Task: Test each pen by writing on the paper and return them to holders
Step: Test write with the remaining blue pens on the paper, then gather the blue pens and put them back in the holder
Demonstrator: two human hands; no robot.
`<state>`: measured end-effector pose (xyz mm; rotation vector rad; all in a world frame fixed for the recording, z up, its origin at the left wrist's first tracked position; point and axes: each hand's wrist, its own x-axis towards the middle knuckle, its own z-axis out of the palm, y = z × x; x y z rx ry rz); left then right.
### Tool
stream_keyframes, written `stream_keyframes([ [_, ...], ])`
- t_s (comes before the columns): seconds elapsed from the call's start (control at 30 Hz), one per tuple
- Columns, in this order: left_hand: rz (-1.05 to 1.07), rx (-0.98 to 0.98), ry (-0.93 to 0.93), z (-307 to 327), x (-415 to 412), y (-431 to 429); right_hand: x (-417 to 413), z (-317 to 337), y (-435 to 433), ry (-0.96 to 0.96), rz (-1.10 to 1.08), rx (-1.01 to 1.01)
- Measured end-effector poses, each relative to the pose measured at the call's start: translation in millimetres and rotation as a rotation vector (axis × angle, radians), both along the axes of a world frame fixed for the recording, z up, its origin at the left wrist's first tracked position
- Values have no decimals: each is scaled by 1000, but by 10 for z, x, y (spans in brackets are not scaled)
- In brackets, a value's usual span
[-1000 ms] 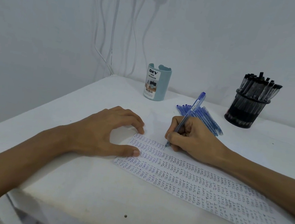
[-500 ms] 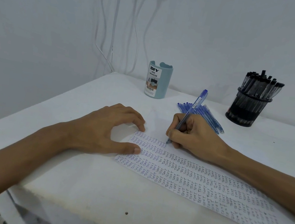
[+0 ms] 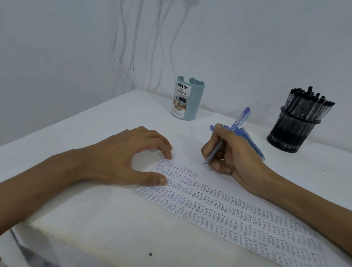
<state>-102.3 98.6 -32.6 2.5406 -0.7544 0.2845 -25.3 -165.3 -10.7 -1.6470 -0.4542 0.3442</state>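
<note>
The fingers of the right hand (image 3: 232,157) are gripping a translucent blue plastic pen (image 3: 232,131), tip down over the white handwritten paper sheet (image 3: 237,223); at nine o'clock, the left hand (image 3: 122,157) is pressing that sheet with spread fingers.

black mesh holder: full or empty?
Full: the black mesh holder stands upright, packed with black pens that stick up above its rim.

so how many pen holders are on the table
2: a teal holder labelled DIY at the back centre, and a black mesh holder full of black pens at the back right. None looks hidden.
</note>
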Motion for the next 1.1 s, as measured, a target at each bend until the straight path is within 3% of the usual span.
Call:
stream_keyframes([
  [0.2,1,-1,-10,-7,6,5,14,-8,-48,-97,37,17],
  [0.7,1,-21,-1,-5,5,3,45,47,-63,84,-94,177],
  [0.77,-2,-15,-4,-4,9,0,70,83,-88,-4,-78,-2],
  [0.9,-3,-10,-12,-9,5,4,287,306,-148,-386,-62,-668],
  [1.1,-21,-20,-29,-22,3,-4,713,437,-201,-649,-193,-1013],
])
